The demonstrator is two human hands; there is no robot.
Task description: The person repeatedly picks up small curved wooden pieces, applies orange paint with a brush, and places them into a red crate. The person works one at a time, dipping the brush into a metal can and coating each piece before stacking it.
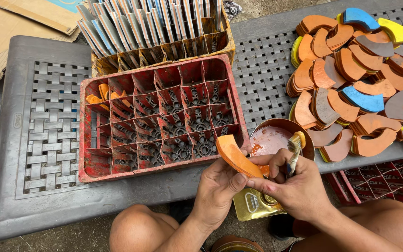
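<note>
My left hand (218, 184) grips a curved orange piece (235, 155), shaped like a shoe heel part, and tilts it up beside a red divided crate (94, 88). My right hand (297, 189) holds a small brush (295, 148) with a glue-caked tip, its fingers also touching the lower end of the orange piece. Just behind the brush stands a round tin of reddish liquid (271, 139). Under my hands lies a gold-coloured flat can (253, 205). A few orange pieces (103, 93) stand in the crate's far-left cells.
A heap of curved orange, brown, blue and yellow pieces (360, 79) covers the right of the grey woven-pattern plastic table (262, 70). Behind the red crate a yellow crate (164, 49) holds upright grey-blue strips. Cardboard (5, 32) lies far left. Another red crate (378, 186) sits low right.
</note>
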